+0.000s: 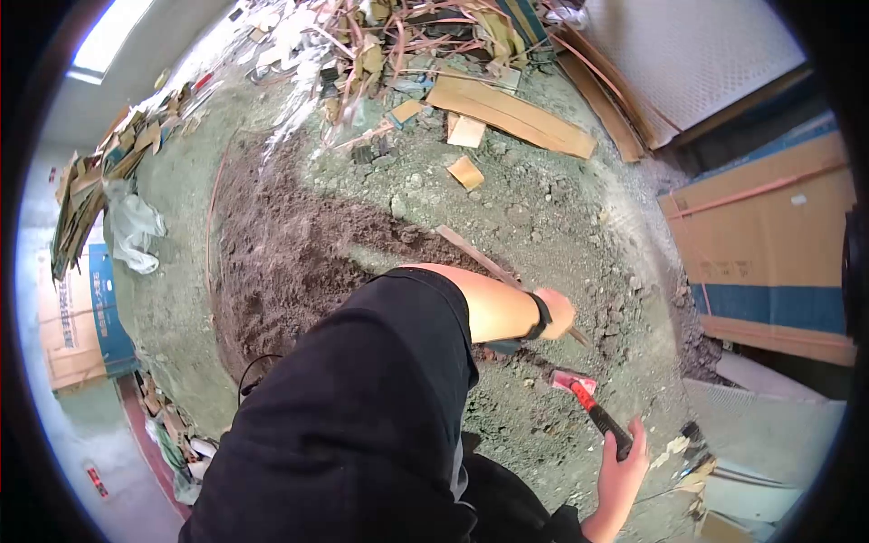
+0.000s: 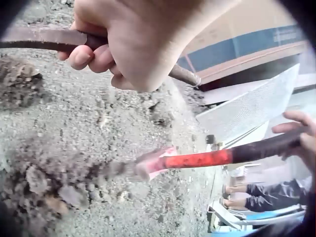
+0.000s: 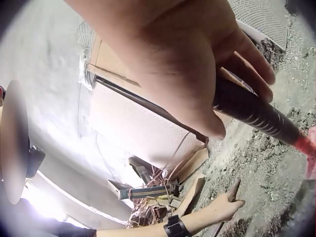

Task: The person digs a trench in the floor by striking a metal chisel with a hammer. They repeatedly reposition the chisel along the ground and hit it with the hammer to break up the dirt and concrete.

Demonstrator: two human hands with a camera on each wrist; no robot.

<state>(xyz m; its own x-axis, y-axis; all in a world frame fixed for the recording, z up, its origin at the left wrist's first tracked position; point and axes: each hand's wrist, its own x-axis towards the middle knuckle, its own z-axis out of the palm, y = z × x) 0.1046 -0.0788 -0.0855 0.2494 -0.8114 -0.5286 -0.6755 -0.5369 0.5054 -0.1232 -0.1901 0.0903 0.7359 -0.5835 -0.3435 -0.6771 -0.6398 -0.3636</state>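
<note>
The left hand (image 1: pixel 557 314) (image 2: pixel 123 44) grips a curved wooden handle (image 1: pixel 472 254) (image 2: pixel 42 37) that slants low over the soil; a dark band circles that wrist. Between the thumb and loosely bent fingers of the right hand (image 1: pixel 623 471) (image 3: pixel 197 74) lies the black grip of a red-and-black tool (image 1: pixel 599 414) (image 2: pixel 197 159) (image 3: pixel 266 118). Its pinkish-red head is close to the ground, blurred in the left wrist view. Beneath both hands spreads crumbly grey-brown soil (image 1: pixel 516 407). The far end of the wooden handle is hidden behind the left arm in the head view.
Cardboard scraps and tangled strips (image 1: pixel 389 45) lie at the top of the head view. A large carton (image 1: pixel 769 244) stands at the right, with pale panels (image 1: pixel 769 434) below it. Another carton (image 1: pixel 81 317) and a white bag (image 1: pixel 134 226) are at the left.
</note>
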